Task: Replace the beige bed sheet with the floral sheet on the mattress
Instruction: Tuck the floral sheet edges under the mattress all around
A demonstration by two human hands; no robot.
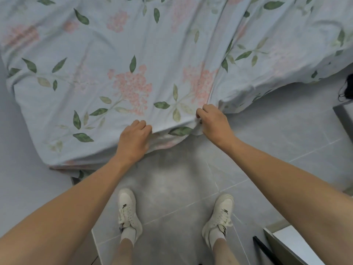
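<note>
The floral sheet (133, 60), pale blue with pink blossoms and green leaves, covers the whole mattress and hangs over its near edge. My left hand (133, 140) grips the sheet's hem at the near edge, fingers curled into the fabric. My right hand (214, 121) pinches a bunched fold of the same hem a little to the right. Between the two hands the hem is lifted and shows its pale underside. No beige sheet is in view, and the mattress itself is hidden under the floral sheet.
I stand on grey floor tiles (267, 134) at the bed's near side, my white sneakers (129, 213) below the hands. A furniture edge (343, 115) juts in at the right, another panel (286, 243) at the lower right. A dark object (348, 87) sits at the right edge.
</note>
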